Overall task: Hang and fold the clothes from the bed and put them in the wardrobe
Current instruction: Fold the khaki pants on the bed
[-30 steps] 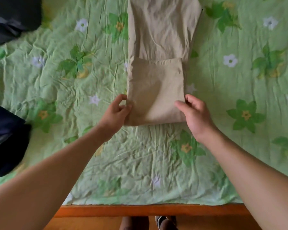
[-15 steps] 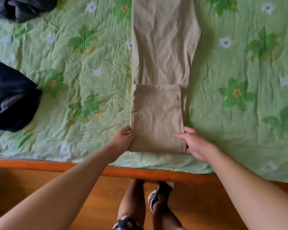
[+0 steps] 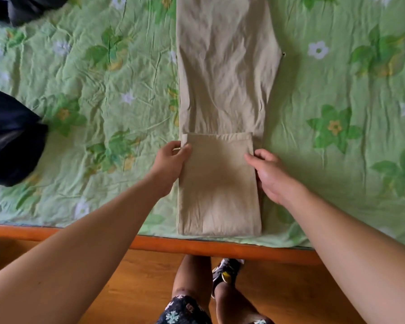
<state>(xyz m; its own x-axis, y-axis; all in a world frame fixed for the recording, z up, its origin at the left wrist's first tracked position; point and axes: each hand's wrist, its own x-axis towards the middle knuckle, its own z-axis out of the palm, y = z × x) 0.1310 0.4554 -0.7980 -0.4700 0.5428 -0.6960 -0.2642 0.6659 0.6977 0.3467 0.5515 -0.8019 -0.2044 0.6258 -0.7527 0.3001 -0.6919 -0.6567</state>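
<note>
Trousers (image 3: 225, 66) now gripped higher up the folded flap, left hand (image 3: 171, 164) and right hand (image 3: 271, 176) seemingly pinching its edges

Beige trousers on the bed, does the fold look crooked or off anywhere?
Nothing serious. The folded flap lies square on the beige trousers; the lower layer peeks out along its right side, and the upper fabric is creased.

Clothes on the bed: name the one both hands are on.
The beige trousers, gripped by the left hand and right hand; the dark garments lie untouched.
</note>
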